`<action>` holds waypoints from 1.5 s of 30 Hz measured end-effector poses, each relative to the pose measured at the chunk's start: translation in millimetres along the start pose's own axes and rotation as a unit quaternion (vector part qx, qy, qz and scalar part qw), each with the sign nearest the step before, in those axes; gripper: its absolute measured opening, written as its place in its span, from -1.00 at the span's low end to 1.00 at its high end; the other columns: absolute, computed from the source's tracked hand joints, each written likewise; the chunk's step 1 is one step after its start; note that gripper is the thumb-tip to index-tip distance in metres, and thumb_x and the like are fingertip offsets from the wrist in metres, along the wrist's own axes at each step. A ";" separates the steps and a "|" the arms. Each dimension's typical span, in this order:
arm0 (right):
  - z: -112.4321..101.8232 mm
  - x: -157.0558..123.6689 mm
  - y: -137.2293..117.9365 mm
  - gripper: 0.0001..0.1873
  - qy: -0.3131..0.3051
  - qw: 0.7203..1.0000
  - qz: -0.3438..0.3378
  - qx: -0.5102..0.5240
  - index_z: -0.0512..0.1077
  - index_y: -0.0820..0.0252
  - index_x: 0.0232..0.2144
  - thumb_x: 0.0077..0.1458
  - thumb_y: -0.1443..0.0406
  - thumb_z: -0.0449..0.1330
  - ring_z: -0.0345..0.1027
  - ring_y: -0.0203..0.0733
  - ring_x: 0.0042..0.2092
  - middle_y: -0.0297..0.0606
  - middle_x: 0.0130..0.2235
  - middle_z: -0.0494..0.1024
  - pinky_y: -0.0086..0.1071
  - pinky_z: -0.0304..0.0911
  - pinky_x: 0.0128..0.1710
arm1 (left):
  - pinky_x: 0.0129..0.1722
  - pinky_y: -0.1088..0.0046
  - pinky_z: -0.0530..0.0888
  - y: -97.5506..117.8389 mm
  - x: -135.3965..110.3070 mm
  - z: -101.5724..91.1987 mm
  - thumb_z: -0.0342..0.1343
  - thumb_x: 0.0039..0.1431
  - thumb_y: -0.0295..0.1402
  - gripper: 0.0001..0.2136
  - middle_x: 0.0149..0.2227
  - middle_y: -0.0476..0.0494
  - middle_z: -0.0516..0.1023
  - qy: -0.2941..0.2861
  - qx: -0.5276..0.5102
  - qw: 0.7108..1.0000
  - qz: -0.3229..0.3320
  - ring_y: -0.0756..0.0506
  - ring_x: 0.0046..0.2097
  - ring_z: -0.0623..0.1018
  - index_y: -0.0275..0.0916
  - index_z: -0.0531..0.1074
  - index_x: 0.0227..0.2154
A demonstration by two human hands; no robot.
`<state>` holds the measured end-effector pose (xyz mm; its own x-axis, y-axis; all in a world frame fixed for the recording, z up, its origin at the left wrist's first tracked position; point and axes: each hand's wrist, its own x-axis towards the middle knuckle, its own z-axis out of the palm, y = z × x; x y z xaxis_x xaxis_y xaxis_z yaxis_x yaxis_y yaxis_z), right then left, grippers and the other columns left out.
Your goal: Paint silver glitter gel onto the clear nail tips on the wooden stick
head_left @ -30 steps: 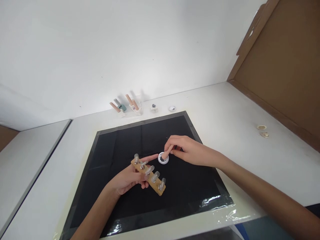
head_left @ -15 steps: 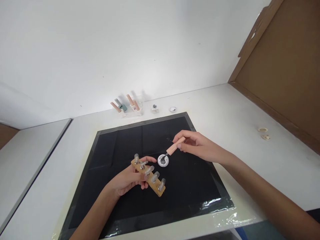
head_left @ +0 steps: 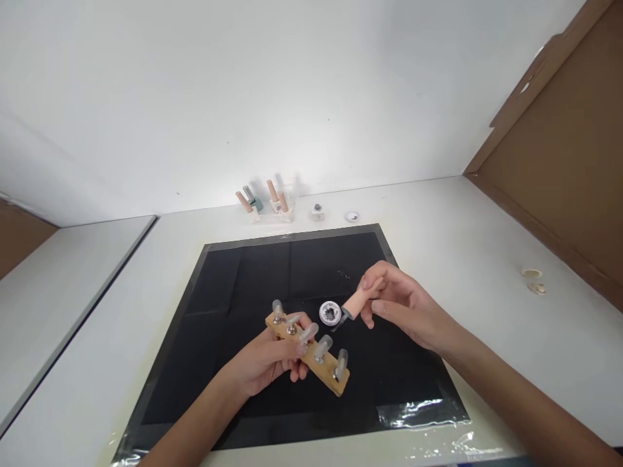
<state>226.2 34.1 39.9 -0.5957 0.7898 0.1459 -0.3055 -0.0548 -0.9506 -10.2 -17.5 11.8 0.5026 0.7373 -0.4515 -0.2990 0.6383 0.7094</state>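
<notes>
My left hand (head_left: 275, 357) grips a wooden nail-tip stand (head_left: 326, 375), a narrow bar tilted over the black mat. Several clear false nail tips (head_left: 323, 347) stand along it on small metal posts. Between the fingers of my right hand (head_left: 396, 301) is a nail polish brush (head_left: 359, 303) with a peach cap-handle; its dark bristle end points down and left. Just left of the brush tip lies a small round white dish (head_left: 330, 313) with silver-grey stuff in its middle. The brush tip is beside the dish's right edge; whether it touches cannot be told.
The black mat (head_left: 263, 272) is taped to a white table. Along the back stand several polish bottles (head_left: 250, 206), an open-necked bottle (head_left: 318, 211) and a small white lid (head_left: 352, 216). Two beige discs (head_left: 531, 273) lie at right, near a cardboard panel (head_left: 559, 149).
The brush has come out of the dish's middle to its right side, its handle now turned in my right fingers. My left hand keeps hold of the stand. The whole view has shifted slightly.
</notes>
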 end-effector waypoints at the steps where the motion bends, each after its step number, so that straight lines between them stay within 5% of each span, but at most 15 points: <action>1: 2.9 -1.1 0.4 -0.86 0.004 1.000 -0.004 -0.011 0.31 0.11 -0.32 0.13 0.24 0.22 0.35 -0.35 -0.44 -0.36 -0.39 0.52 -0.43 0.30 -0.43 | -0.70 0.73 0.32 -1.4 -0.3 1.8 0.39 -0.21 -0.30 -0.66 -0.59 0.03 0.47 -0.002 -0.003 1.000 -0.001 0.10 -0.64 0.45 -0.27 0.32 -0.47; 11: 26.4 -8.5 -0.6 -0.89 0.109 0.970 -0.018 -0.218 0.34 0.09 -0.41 0.08 0.28 0.23 0.21 -0.33 -0.51 -0.37 -0.46 0.47 -0.45 0.18 -0.53 | -0.60 0.65 0.42 -7.9 -0.4 13.7 0.35 -0.09 -0.30 -0.74 -0.57 0.01 0.48 0.008 0.044 0.997 0.071 0.06 -0.55 0.50 -0.29 0.37 -0.47; 21: 34.5 -8.3 1.2 -0.88 0.108 0.962 0.001 -0.249 0.36 0.10 -0.44 0.04 0.25 0.25 0.16 -0.36 -0.58 -0.39 -0.51 0.46 -0.46 0.14 -0.62 | -0.55 0.61 0.47 -14.1 1.2 13.3 0.34 -0.06 -0.34 -0.77 -0.56 0.01 0.50 0.005 0.037 0.997 0.069 0.04 -0.53 0.52 -0.28 0.38 -0.45; 31: 29.1 -10.9 -1.5 -0.90 0.132 0.943 -0.060 -0.300 0.39 0.09 -0.45 0.09 0.27 0.23 0.13 -0.36 -0.58 -0.37 -0.51 0.45 -0.45 0.13 -0.63 | -0.55 0.62 0.44 -15.0 1.7 12.5 0.32 -0.03 -0.33 -0.78 -0.53 0.01 0.50 -0.006 0.046 0.997 0.068 0.04 -0.52 0.52 -0.28 0.38 -0.43; 40: 30.7 -12.3 0.9 -0.92 0.079 0.948 -0.091 -0.294 0.40 0.08 -0.44 0.10 0.31 0.22 0.16 -0.37 -0.57 -0.38 -0.47 0.47 -0.46 0.16 -0.61 | -0.57 0.63 0.45 -12.7 2.9 14.1 0.35 -0.07 -0.30 -0.74 -0.56 0.01 0.50 0.001 0.036 0.998 0.054 0.05 -0.54 0.51 -0.29 0.37 -0.46; 45: 28.0 -13.5 1.9 -0.85 0.090 0.957 -0.081 -0.265 0.37 -0.01 -0.22 0.13 0.31 0.21 0.33 -0.29 -0.47 -0.36 -0.41 0.50 -0.40 0.31 -0.48 | -0.59 0.66 0.45 -11.6 2.7 15.2 0.36 -0.10 -0.28 -0.72 -0.57 0.01 0.51 0.004 0.033 0.998 0.053 0.07 -0.56 0.51 -0.29 0.38 -0.46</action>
<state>212.9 6.2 43.9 -0.4210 0.8566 0.2985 0.0644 0.3565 -0.9321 7.0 -26.3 10.6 0.4647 0.8015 -0.3763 -0.2960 0.5412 0.7871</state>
